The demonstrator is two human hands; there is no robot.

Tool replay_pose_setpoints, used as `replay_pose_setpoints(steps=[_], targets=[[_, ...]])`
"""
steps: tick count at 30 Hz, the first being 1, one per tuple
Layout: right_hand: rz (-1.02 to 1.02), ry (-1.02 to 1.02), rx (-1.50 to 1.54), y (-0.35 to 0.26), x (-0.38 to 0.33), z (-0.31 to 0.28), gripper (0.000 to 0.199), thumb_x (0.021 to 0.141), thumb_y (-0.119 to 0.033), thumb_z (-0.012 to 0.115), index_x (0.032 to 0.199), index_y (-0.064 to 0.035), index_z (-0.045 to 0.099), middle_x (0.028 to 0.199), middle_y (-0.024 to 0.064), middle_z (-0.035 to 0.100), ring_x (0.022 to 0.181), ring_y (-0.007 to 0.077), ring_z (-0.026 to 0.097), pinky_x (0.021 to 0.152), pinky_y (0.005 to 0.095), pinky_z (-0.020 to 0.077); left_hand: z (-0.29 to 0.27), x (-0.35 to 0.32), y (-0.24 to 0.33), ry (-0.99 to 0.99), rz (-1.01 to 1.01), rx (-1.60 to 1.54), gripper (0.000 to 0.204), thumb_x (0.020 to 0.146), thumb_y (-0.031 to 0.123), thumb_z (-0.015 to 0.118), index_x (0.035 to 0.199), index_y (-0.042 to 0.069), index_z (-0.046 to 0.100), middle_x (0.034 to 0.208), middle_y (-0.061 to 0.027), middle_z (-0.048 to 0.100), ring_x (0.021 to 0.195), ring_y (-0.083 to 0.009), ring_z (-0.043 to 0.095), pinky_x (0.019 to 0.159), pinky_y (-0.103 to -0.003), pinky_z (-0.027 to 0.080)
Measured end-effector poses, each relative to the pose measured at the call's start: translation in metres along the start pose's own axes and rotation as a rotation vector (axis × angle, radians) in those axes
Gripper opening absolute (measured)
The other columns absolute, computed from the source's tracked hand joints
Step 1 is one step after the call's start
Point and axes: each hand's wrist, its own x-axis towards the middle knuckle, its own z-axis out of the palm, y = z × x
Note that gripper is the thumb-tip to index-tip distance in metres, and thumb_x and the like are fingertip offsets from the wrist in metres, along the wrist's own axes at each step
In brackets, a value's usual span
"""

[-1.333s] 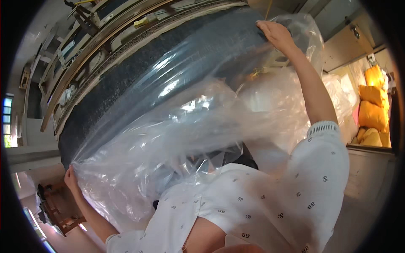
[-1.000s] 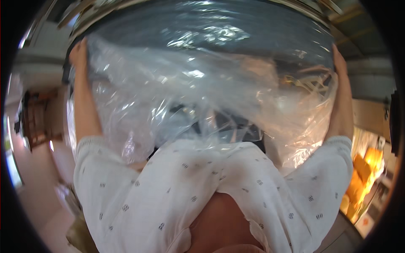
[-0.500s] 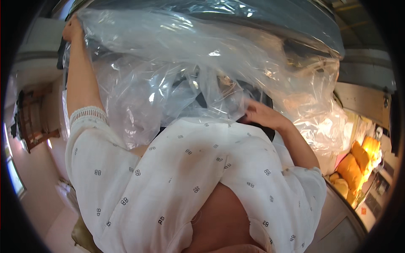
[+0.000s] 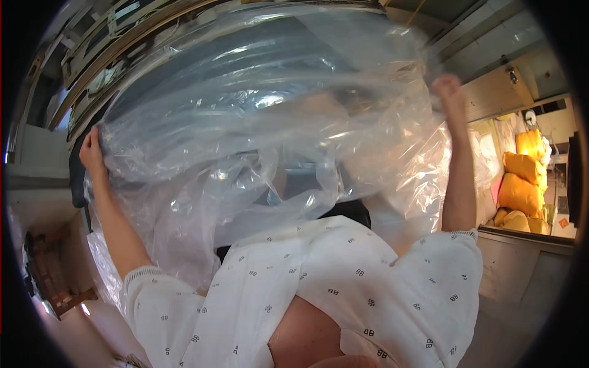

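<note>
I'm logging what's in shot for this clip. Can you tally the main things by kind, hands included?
Clear plastic sheet: 1
Large dark roll under the sheet: 1
Hands gripping the sheet, left hand and right hand: 2
Yellow sacks, at least: 3
Total: 7

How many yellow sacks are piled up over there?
3 that I can tell: the top sack, the middle sack and the big lower sack, stacked at the far right. More may be hidden behind them.
</note>
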Motion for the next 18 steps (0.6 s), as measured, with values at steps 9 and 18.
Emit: replay_pose_setpoints(steps=[9, 18], targets=[[0.417, -0.921, -0.109, 0.078, -0.095, 0.005, 0.013, 0.068, -0.015, 0.064, 0.071, -0.0068, 0.053, 0.062, -0.0042, 0.046, 0.057, 0.0056, 0.041, 0.051, 0.0217, 0.0337, -0.027, -0.040, -0.003, -0.111, 0.039, -0.007, 0.035, 0.086, 0.033, 0.054, 0.095, 0.000, 0.063, 0.085, -0.0070, 0.064, 0.078, -0.0130, 0.056, 0.073, -0.024, 0.042], [0.304, -0.341, 0.292, -0.031, 0.006, -0.027, 0.003, 0.083, -0.018, 0.054, 0.084, -0.0159, 0.056, 0.066, -0.0070, 0.048, 0.057, 0.0012, 0.040, 0.057, 0.0201, 0.0365, -0.021, -0.036, 0.013, -0.009, -0.055, -0.042, 0.036, 0.086, 0.034, 0.055, 0.093, 0.000, 0.064, 0.082, -0.0042, 0.063, 0.075, -0.0110, 0.053, 0.072, -0.023, 0.041]])
